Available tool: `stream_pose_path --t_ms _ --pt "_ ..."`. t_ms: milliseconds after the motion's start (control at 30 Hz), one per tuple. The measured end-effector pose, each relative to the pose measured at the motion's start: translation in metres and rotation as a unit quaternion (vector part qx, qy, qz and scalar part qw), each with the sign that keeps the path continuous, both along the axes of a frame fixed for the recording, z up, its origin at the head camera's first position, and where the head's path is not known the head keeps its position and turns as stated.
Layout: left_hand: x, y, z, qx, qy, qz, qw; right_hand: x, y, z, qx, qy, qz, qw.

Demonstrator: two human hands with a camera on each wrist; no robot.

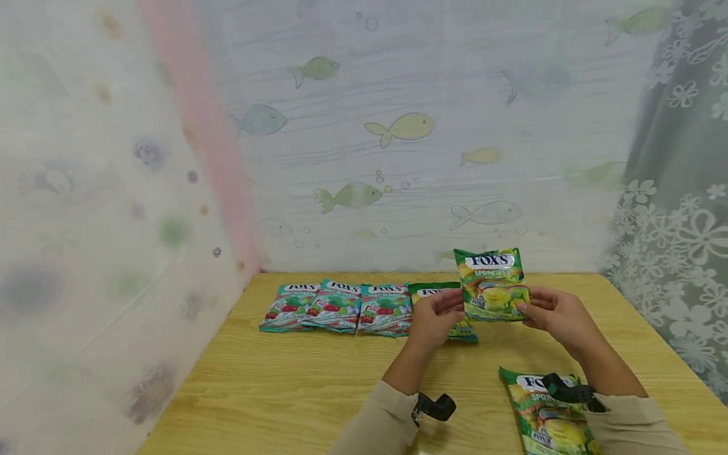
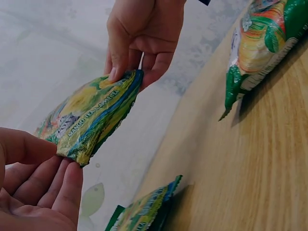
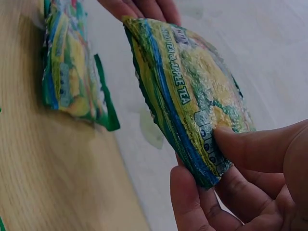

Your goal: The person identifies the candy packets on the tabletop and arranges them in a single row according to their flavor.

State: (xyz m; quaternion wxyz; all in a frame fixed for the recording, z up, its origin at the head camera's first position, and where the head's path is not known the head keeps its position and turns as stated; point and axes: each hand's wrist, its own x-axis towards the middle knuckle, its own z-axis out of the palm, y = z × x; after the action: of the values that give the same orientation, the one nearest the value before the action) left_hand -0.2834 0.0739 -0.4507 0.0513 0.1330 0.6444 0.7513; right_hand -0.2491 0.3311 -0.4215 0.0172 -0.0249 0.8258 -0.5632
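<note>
Both hands hold a green and yellow Fox's Spring Tea candy bag (image 1: 493, 287) upright above the table, its printed front facing the head camera. The left hand (image 1: 433, 319) pinches one lower corner between thumb and fingers. At the opposite corner the right hand (image 1: 560, 319) grips with its thumb on the front, as the right wrist view also shows. Behind the left hand lies another Spring Tea bag (image 1: 465, 332), partly covered. A third Spring Tea bag (image 1: 548, 411) lies near the front, under the right forearm, partly hidden by the wrist camera and sleeve.
Three teal and red Mint Blossom bags, the left one (image 1: 290, 308), the middle one (image 1: 335, 306) and the right one (image 1: 385, 311), lie in a row along the back of the wooden table (image 1: 273, 392). A fish-patterned curtain (image 1: 352, 151) hangs behind it.
</note>
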Motion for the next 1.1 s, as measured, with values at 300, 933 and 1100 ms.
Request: stream_pose_path --t_ms 300,933,1100 --pt "0.001 0.01 -0.013 -0.013 -0.03 -0.018 0.9993 -0.003 0.009 -0.013 0.013 -0.028 0.004 0.9995" --pt "0.006 0.018 -0.03 0.032 -0.105 -0.072 0.9913 -0.015 0.021 -0.039 0.044 -0.061 -0.013 0.9971" --pt "0.008 0.018 -0.031 0.041 -0.122 -0.08 0.9885 -0.017 0.022 -0.043 0.053 -0.066 -0.017 0.9963"
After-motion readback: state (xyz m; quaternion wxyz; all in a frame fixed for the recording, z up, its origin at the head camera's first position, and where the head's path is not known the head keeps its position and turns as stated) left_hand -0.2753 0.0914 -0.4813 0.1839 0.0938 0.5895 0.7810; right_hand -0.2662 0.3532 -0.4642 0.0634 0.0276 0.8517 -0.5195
